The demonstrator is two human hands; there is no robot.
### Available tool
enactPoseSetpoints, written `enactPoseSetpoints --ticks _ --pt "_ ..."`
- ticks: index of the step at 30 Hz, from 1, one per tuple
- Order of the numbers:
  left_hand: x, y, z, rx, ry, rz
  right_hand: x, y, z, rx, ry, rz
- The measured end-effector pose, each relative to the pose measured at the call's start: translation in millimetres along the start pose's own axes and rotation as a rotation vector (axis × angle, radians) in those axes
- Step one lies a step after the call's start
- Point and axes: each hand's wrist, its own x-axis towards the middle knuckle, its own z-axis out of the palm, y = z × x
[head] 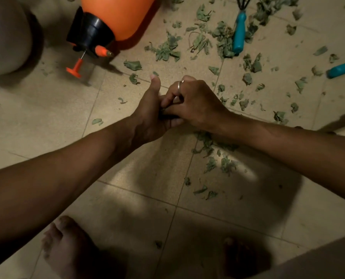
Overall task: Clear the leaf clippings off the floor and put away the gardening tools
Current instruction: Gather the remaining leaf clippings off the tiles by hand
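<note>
Your bare feet (67, 244) stand on the beige tiled floor (127, 208). Your left hand (147, 115) is cupped with the thumb up. Your right hand (195, 105) pinches into that grip, apparently on green leaf clippings (167, 50). More clippings lie scattered beneath and beyond both hands, around the teal-handled hand rake (239, 33) and near the orange plastic sprayer (115, 15).

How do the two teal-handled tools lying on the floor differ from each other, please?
The hand rake shows its black prongs; the second tool is cut off at the frame's edge, only its handle visible. The hand rake lies on a dense heap of clippings; the second tool lies on barer floor. Both have teal handles.
</note>
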Motion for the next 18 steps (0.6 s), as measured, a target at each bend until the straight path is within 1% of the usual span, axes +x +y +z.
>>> enactPoseSetpoints --ticks 3,5,7,9,11,12,14,16,18 --pt "3.2 0.0 5.7 0.079 0.048 -0.017 -1.7 12.5 -0.3 -0.106 0.017 -0.074" --pt "3.4 -2.3 7.5 0.118 0.106 -0.001 -2.5 19.4 -2.3 -0.16 -0.033 -0.136" --pt "4.9 -5.4 5.2 0.222 0.149 0.052 -4.5 23.5 -6.8 -0.149 -0.09 -0.158" --pt "7.2 -6.4 0.9 0.316 0.197 0.1 -5.9 24.5 -14.0 -0.052 -0.08 -0.118" --pt "10.8 -6.3 -4.3 0.308 0.235 0.121 -3.7 28.9 -21.8 0.048 0.012 -0.04" --pt "12.0 -5.8 -6.4 0.288 0.232 0.134 0.1 34.7 -26.1 0.038 0.061 0.008" --pt "13.0 -4.6 -10.1 0.266 0.215 0.146 9.1 49.5 -35.4 -0.089 0.091 0.111" --pt "12.0 -3.5 -11.9 0.242 0.217 0.139 13.4 63.8 -40.9 -0.228 0.034 0.186" --pt "10.6 -1.9 -11.4 0.211 0.224 0.135 12.9 72.8 -39.0 -0.332 -0.06 0.186"
